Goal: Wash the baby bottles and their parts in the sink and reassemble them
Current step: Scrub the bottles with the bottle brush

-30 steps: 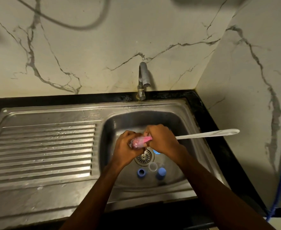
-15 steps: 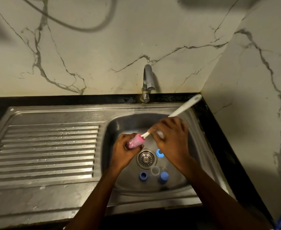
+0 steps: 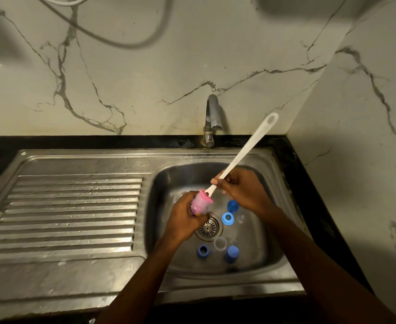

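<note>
While the left hand (image 3: 184,215) wraps the light, likely slippery pink bottle (image 3: 201,202), the right hand (image 3: 240,190) pinches the stiff brush handle (image 3: 243,153) low.

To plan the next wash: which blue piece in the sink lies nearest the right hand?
The dark blue piece just below the right hand, beside the light blue ring; the other two lie on the drain's near side.
</note>
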